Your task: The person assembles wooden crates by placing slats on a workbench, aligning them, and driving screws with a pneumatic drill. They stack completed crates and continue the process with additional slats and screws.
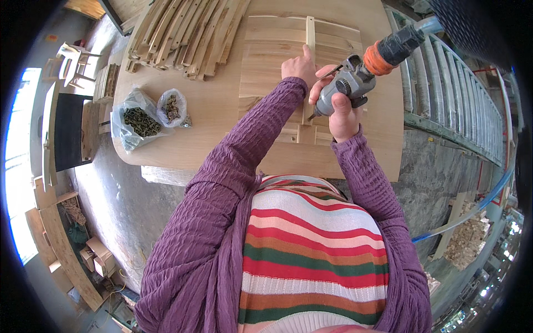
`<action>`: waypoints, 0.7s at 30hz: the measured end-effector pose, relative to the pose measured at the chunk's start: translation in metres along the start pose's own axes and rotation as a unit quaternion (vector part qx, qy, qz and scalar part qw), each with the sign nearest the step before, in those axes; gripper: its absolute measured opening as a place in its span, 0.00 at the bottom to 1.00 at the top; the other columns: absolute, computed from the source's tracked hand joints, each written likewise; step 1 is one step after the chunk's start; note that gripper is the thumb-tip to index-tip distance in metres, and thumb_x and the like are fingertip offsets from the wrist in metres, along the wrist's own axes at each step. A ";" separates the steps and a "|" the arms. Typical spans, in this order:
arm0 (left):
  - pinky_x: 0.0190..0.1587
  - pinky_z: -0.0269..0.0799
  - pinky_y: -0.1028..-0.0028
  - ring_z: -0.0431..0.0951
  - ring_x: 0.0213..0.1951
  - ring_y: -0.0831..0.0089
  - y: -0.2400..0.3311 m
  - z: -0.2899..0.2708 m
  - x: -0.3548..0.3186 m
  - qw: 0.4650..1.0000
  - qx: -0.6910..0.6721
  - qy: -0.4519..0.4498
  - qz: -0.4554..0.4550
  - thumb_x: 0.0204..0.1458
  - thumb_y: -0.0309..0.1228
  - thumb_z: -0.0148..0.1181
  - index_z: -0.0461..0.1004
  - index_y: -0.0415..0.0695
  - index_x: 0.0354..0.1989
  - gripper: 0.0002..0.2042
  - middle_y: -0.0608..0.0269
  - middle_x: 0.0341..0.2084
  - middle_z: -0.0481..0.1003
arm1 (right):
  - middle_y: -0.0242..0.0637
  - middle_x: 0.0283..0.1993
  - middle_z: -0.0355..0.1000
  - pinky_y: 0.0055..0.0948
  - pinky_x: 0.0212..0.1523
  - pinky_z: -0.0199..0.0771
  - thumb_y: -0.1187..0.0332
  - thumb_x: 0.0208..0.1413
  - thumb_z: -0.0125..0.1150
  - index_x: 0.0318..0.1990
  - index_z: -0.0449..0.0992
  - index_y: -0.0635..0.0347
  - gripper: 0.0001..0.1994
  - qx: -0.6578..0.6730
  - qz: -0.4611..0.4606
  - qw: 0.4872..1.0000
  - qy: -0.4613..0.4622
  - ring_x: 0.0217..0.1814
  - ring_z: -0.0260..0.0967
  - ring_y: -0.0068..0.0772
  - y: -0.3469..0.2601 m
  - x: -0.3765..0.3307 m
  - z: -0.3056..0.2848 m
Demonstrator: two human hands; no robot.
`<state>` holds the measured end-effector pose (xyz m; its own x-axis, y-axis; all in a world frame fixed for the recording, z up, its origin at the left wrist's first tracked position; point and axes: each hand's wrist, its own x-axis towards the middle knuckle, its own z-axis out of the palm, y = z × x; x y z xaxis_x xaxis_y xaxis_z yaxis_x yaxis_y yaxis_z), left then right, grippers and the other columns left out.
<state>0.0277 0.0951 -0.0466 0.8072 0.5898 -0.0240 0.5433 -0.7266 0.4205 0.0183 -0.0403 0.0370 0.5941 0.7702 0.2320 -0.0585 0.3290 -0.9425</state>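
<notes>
My left hand lies on a narrow wooden strip, its index finger stretched out along the strip; the thumb is hidden. The strip runs lengthwise across a slatted wooden panel on the table. In my right hand is a grey air screwdriver with a black and orange rear end. Its bit slants down towards the near end of the strip, beside my left wrist; whether it touches the wood I cannot tell.
Many wooden strips are piled at the table's far left. Two plastic bags of screws stand on the tabletop at left. A clear-blue air hose curves at right, near a metal rack.
</notes>
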 end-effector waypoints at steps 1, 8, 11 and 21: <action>0.29 0.73 0.65 0.79 0.27 0.60 -0.001 0.000 0.000 1.000 0.005 -0.001 0.000 0.46 0.43 0.54 0.52 0.33 0.59 0.35 0.53 0.22 0.77 | 0.35 0.23 0.67 0.24 0.29 0.67 0.39 0.39 0.63 0.41 0.66 0.63 0.35 0.000 0.001 1.000 -0.005 0.26 0.66 0.26 0.000 -0.001 0.000; 0.28 0.73 0.64 0.79 0.27 0.58 -0.007 0.008 0.003 1.000 -0.008 0.026 0.009 0.45 0.41 0.55 0.53 0.33 0.58 0.34 0.52 0.21 0.77 | 0.36 0.24 0.67 0.24 0.29 0.67 0.40 0.39 0.64 0.41 0.66 0.64 0.34 0.006 -0.016 1.000 -0.026 0.26 0.66 0.26 0.002 -0.003 0.002; 0.30 0.74 0.64 0.79 0.28 0.59 -0.011 0.010 0.006 1.000 -0.002 0.000 0.015 0.44 0.40 0.56 0.51 0.33 0.59 0.36 0.53 0.22 0.77 | 0.36 0.25 0.67 0.24 0.29 0.67 0.42 0.39 0.65 0.42 0.66 0.65 0.34 -0.009 -0.029 0.999 -0.035 0.26 0.67 0.26 0.002 -0.002 0.003; 0.33 0.71 0.73 0.76 0.27 0.69 -0.056 -0.058 -0.011 0.961 -0.249 0.113 0.021 0.49 0.39 0.57 0.72 0.44 0.46 0.18 0.56 0.22 0.75 | 0.31 0.25 0.67 0.21 0.27 0.66 0.43 0.36 0.69 0.44 0.66 0.64 0.36 -0.012 -0.037 0.999 0.015 0.26 0.66 0.23 -0.049 -0.043 -0.051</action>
<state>-0.0252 0.1500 -0.0171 0.7247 0.6659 0.1775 0.2869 -0.5257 0.8009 0.0362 -0.1173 0.0614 0.6204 0.7274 0.2934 0.0043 0.3709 -0.9287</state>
